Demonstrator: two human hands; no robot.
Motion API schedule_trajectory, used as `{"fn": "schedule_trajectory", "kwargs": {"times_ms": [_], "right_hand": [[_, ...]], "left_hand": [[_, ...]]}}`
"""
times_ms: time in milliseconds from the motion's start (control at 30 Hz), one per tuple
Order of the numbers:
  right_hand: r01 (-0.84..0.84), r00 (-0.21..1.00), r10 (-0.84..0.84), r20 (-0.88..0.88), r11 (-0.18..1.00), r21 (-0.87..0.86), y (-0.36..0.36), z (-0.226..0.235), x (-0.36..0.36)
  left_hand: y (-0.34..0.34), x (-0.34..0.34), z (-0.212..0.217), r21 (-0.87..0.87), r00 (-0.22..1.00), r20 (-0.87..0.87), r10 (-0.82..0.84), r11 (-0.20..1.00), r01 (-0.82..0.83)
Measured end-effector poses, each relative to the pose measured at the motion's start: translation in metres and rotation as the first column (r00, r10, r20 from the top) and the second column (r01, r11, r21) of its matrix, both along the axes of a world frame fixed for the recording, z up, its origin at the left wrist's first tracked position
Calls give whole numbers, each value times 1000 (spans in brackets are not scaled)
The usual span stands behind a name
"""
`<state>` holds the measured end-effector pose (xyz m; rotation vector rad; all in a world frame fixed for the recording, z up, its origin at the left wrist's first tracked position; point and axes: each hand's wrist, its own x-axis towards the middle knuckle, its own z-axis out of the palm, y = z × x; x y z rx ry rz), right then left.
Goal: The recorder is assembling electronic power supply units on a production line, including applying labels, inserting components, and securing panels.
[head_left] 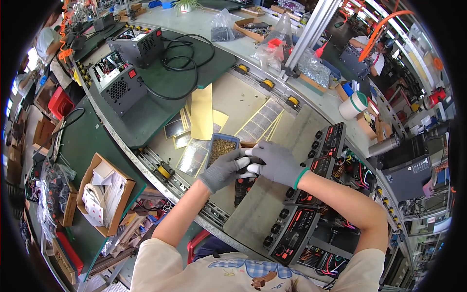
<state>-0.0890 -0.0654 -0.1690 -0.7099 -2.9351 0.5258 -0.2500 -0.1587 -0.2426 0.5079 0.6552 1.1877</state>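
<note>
My left hand [223,171] and my right hand [279,163], both in grey gloves with white fingertips, meet over the middle of the bench. Their fingers are bent and pinched together at the tips; anything between them is too small or hidden to make out. Just beyond the left hand stands a blue bin [225,136] of small brass-coloured screws [223,147]. A black control panel with knobs [242,193] lies under the hands, partly covered. To the right of my right hand, several machine front panels with black knobs [292,232] stand in a row.
Sheets of silver labels [256,121] and yellow backing paper [201,114] lie beyond the bin. Two grey machine housings [118,92] with a black cable [182,68] rest on a green board at the far left. A carton of papers [127,187] stands left.
</note>
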Motion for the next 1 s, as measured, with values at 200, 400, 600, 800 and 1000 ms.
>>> {"fn": "schedule_trajectory", "kwargs": {"times_ms": [200,400,600,800,1000], "right_hand": [[56,994,-50,-94,997,60,1,34,20],[124,952,-75,-298,981,151,1,58,59],[255,906,-169,-388,950,181,-4,72,85],[356,843,-334,-422,934,-28,22,98,103],[616,559,-441,-702,788,-5,49,123,199]], "left_hand": [[16,14,27,145,990,102,-98,986,83],[41,49,50,156,985,-17,-172,973,172],[74,87,73,173,985,105,-134,978,114],[128,111,84,246,948,257,-189,961,125],[179,116,46,202,970,38,-239,953,226]]}}
